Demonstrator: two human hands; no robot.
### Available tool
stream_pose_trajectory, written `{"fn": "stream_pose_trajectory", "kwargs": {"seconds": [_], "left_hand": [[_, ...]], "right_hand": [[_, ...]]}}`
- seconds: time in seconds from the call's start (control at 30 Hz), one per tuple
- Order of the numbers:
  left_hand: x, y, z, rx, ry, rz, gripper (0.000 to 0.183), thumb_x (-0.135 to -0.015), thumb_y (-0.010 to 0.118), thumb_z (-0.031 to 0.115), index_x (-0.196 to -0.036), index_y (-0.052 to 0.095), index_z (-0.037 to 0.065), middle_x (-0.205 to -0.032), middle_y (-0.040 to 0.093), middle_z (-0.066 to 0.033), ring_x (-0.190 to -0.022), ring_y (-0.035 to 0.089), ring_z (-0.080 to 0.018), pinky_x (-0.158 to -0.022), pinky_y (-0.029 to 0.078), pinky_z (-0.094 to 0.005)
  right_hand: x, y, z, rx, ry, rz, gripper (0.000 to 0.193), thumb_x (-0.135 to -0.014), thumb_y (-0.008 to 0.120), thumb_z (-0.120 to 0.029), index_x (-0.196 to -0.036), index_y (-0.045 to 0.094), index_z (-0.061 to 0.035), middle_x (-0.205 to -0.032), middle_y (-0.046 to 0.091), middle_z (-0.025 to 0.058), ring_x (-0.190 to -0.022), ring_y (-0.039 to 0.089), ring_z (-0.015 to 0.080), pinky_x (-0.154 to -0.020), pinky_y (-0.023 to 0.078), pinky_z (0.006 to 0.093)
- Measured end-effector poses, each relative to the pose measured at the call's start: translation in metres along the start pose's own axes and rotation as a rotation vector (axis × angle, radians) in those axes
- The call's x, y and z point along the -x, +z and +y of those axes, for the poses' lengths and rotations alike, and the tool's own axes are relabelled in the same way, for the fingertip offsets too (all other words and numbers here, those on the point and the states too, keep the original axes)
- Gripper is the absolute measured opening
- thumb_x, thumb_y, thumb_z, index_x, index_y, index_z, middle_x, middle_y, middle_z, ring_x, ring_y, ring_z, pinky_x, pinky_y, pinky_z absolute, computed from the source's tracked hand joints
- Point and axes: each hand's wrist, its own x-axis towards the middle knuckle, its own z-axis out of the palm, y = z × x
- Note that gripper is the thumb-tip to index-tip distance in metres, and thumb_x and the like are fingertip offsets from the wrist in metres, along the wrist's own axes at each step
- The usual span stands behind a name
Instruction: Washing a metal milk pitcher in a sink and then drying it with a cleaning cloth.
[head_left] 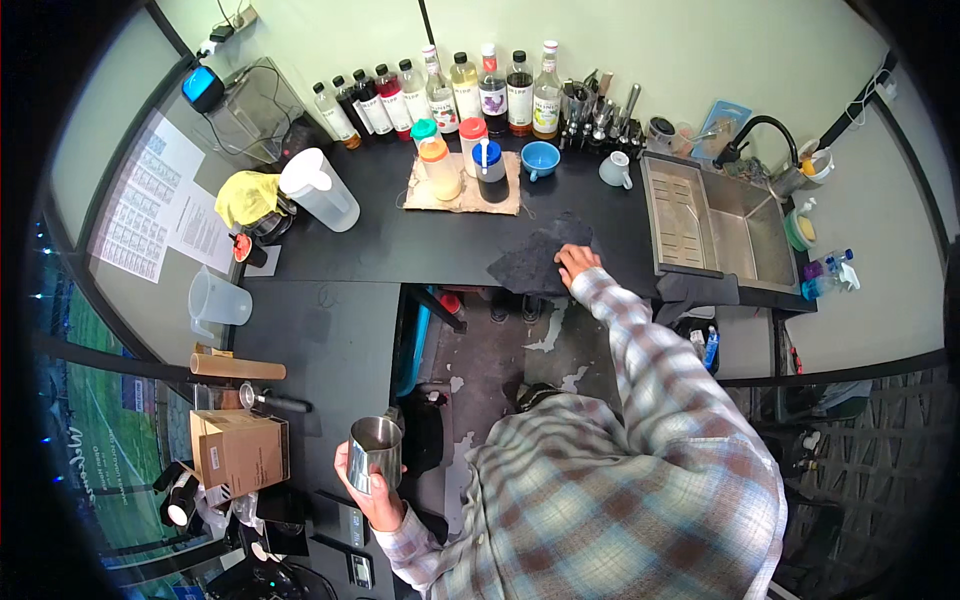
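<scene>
In my left hand (378,503) is a steel milk pitcher (375,450), the fingers wrapped round its body. It is held at the edge of the left counter wing, its open top showing. My right hand (577,263) reaches forward to the front edge of the long black counter. Its fingers are bent over the right side of a dark grey cloth (530,262), which lies crumpled there and partly over the edge. Beyond the cloth, a cardboard mat (412,198) carries several squeeze bottles with coloured lids. To the right of the mat are a blue cup (540,158) and a small pale cup (616,170).
Syrup bottles (467,92) line the wall, beside bar tools (600,112). At the right is a steel sink (755,235) with a black tap (775,125). A white pitcher (320,190), a clear jug (218,298), a portafilter (275,400) and a cardboard box (240,452) stand or lie at the left.
</scene>
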Motion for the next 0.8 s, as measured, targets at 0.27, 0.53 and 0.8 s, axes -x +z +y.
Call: {"fn": "stream_pose_trajectory", "kwargs": {"seconds": [0.27,0.53,0.8], "left_hand": [[0.024,-0.028,-0.005,0.002,0.035,-0.045,0.080,-0.085,0.068,0.047,-0.140,0.030,0.003,-0.123,0.049,-0.0129,-0.098,0.057,-0.0218,-0.065,0.055,-0.0301],[0.033,-0.032,-0.008,0.037,0.052,-0.014,0.080,-0.085,0.068,0.048,-0.139,0.031,0.002,-0.121,0.050,-0.0130,-0.096,0.058,-0.0219,-0.063,0.055,-0.0300],[0.019,-0.018,-0.001,0.049,0.028,-0.047,0.083,-0.079,0.072,0.051,-0.134,0.032,0.003,-0.118,0.048,-0.0122,-0.093,0.059,-0.0213,-0.065,0.056,-0.0297]], "right_hand": [[-0.033,0.024,0.013,0.014,0.380,0.082,0.056,-0.087,0.066,-0.026,-0.139,0.046,-0.0197,-0.138,0.048,0.0057,-0.126,0.043,0.0285,-0.105,0.036,0.0416],[0.055,-0.039,0.042,0.358,0.180,-0.119,0.029,-0.084,0.066,-0.039,-0.104,0.070,-0.0184,-0.128,0.056,-0.0001,-0.125,0.041,0.0223,-0.101,0.027,0.0508],[0.061,-0.027,0.030,0.354,-0.044,-0.071,0.042,-0.094,0.050,-0.045,-0.126,0.057,-0.0178,-0.139,0.051,-0.0002,-0.130,0.041,0.0239,-0.102,0.032,0.0519]]}}
